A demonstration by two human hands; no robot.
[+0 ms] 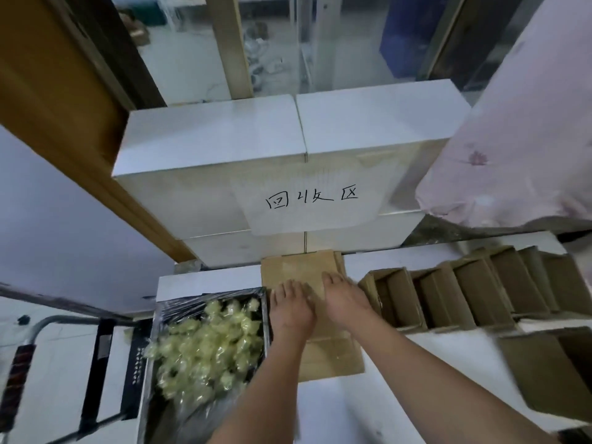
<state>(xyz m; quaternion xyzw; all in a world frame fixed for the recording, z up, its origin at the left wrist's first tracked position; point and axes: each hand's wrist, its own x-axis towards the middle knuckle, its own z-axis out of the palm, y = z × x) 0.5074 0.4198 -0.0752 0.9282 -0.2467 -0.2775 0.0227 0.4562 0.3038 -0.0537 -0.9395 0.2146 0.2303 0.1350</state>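
Both hands flat, fingers straight: left, right.

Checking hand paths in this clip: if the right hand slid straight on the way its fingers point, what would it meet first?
Right hand lies flat on the brown cardboard; past its far edge it would probably meet the lower white box at its front, though depth is unclear.

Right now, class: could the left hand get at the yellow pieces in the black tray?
Probably yes: the left hand presses the flat cardboard right beside the tray, which looks open on top, nothing between.
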